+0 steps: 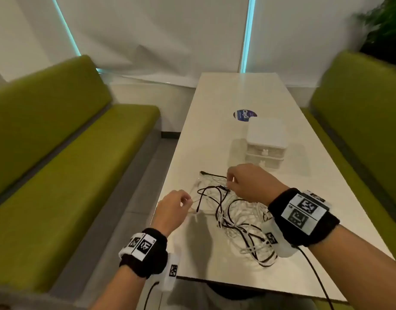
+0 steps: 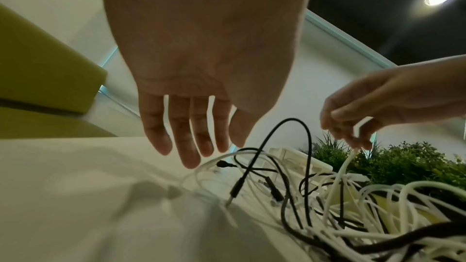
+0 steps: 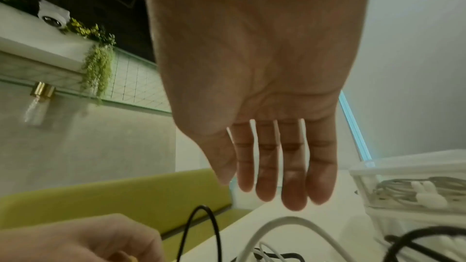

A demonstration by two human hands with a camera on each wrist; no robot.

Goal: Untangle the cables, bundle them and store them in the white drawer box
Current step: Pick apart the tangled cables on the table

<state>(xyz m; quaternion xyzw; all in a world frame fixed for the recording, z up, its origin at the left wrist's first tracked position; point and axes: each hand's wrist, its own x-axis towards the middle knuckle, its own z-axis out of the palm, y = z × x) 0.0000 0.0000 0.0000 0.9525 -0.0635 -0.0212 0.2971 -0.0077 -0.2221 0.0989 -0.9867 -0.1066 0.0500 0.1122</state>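
Note:
A tangle of white and black cables (image 1: 239,220) lies on the white table (image 1: 215,121), near its front edge. My right hand (image 1: 228,182) is over the tangle's far side and pinches a white cable (image 2: 345,168), which rises taut to its fingertips (image 2: 353,142). My left hand (image 1: 188,201) hovers at the tangle's left side. Its fingers (image 2: 186,146) are straight and hold nothing. A black cable with a jack plug (image 2: 233,190) arches up beside it. The white drawer box (image 1: 265,135) stands beyond the right hand. Its drawers are pushed in, and coiled cables (image 3: 393,188) show through the clear front.
A clear bag with a dark zip strip (image 1: 212,174) lies under the tangle's far part. The table's left edge (image 1: 170,168) runs close by my left hand. Green benches (image 1: 69,164) flank the table. A round blue sticker (image 1: 245,114) sits behind the box.

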